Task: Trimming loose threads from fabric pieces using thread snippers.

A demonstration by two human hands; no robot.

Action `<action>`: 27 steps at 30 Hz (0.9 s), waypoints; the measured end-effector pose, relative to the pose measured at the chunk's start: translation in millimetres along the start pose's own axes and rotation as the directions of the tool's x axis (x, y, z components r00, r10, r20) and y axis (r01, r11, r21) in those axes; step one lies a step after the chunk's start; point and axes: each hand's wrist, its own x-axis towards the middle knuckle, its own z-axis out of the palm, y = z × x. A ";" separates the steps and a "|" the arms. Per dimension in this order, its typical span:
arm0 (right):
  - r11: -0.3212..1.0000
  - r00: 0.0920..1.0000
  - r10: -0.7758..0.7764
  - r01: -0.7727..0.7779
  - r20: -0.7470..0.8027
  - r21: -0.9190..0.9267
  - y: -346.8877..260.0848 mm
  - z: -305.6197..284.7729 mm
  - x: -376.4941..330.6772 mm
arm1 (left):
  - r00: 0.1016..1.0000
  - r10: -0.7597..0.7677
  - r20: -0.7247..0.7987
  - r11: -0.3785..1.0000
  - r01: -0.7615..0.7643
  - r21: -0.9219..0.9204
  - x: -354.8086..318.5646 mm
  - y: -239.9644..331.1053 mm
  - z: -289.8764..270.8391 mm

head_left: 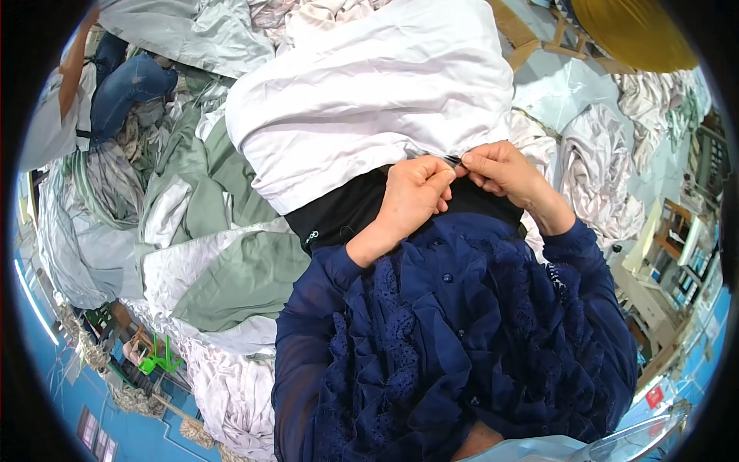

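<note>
My left hand (pixel 416 192) and my right hand (pixel 504 171) meet over my lap, both closed in a pinch with fingertips almost touching. Between them shows a small dark thing (pixel 453 160), too small to name; which fingers grip it I cannot tell. Just beyond my fingers, the edge of a large white cloth (pixel 369 108) lies across my lap and spreads away from me. Black fabric (pixel 339 208) covers my lap under that cloth.
Heaps of green and white cloth (pixel 239 262) lie close on my left. A person in jeans (pixel 127 92) sits at the far left. Pale shiny cloth (pixel 596 169) is piled on the floor to the right. Wooden pieces (pixel 523 38) stand at the far right.
</note>
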 end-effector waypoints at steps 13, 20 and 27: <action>0.985 0.998 -0.057 0.058 -0.012 0.165 0.8 -4.6 0.3 | 0.994 -0.039 -0.103 0.997 0.032 -0.070 7.4 0.6 1.0; 0.971 0.983 -0.163 0.174 -0.078 0.161 6.6 -5.8 -1.4 | 0.978 0.003 -0.207 0.999 0.007 0.050 40.9 -3.9 14.0; 0.952 0.959 -0.256 0.272 -0.124 0.138 8.7 -2.4 -3.1 | 0.960 0.053 -0.276 0.991 -0.016 0.136 55.1 -15.4 14.3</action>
